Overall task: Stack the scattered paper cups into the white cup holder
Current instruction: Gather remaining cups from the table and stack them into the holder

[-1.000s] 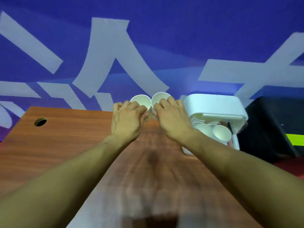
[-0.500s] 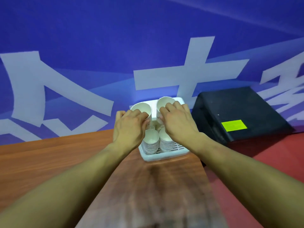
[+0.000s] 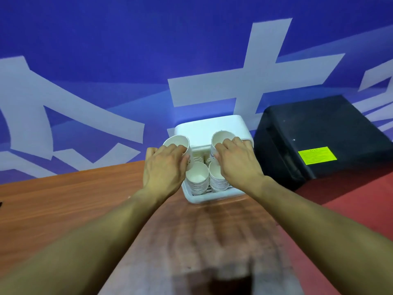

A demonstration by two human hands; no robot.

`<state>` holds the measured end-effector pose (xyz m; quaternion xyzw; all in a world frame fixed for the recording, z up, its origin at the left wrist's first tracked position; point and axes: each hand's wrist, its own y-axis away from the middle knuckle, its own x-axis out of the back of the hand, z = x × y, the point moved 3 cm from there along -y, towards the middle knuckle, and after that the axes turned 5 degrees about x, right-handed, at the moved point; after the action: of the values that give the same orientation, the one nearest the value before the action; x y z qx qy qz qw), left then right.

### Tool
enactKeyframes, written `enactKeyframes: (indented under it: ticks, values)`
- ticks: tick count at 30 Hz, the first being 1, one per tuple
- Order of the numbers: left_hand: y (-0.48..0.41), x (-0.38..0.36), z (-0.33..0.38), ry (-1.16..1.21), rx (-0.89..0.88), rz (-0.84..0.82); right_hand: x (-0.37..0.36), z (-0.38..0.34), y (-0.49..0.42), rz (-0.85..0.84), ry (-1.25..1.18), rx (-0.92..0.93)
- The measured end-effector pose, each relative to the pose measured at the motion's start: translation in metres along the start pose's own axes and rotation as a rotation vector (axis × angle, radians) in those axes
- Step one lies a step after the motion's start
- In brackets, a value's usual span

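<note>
While both hands grip white paper cups, mouths tilted up and toward the camera, the left hand (image 3: 163, 169) wraps the left cup (image 3: 177, 145) and the right hand (image 3: 236, 162) the right cup (image 3: 222, 138). Both sit just above two upright stacks (image 3: 197, 179) in the holder (image 3: 212, 198), at the table's (image 3: 63, 199) far right edge. A black box (image 3: 319, 135) stands near, to the right.

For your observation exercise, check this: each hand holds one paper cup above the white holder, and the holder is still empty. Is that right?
Not quite. The head view shows the left hand and right hand each holding a cup, but the white holder already contains two stacks of cups.
</note>
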<state>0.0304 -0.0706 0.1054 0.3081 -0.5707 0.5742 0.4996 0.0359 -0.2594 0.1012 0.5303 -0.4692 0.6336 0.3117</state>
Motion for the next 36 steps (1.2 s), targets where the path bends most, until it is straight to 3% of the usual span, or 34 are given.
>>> enactKeyframes:
  ticks: [5,11,19,27,32,36]
  values:
    - [0.005,-0.006,-0.012,0.018,0.025,0.014,-0.022,-0.004,0.005,-0.038,0.026,0.014]
    - [0.011,-0.013,-0.012,0.009,0.019,-0.003,-0.061,0.0,0.019,-0.271,0.025,-0.006]
    - [0.011,-0.024,0.002,0.037,-0.027,-0.062,-0.084,0.002,0.032,-0.406,-0.076,-0.034]
    - [0.015,-0.035,0.012,0.079,-0.042,-0.048,-0.095,-0.008,0.025,-0.415,-0.08,-0.063]
    - [0.021,-0.043,0.023,0.003,-0.165,-0.032,-0.093,-0.007,0.027,-0.39,-0.11,-0.072]
    - [0.027,-0.059,0.019,-0.016,-0.116,-0.068,-0.093,-0.008,0.028,-0.386,-0.125,-0.073]
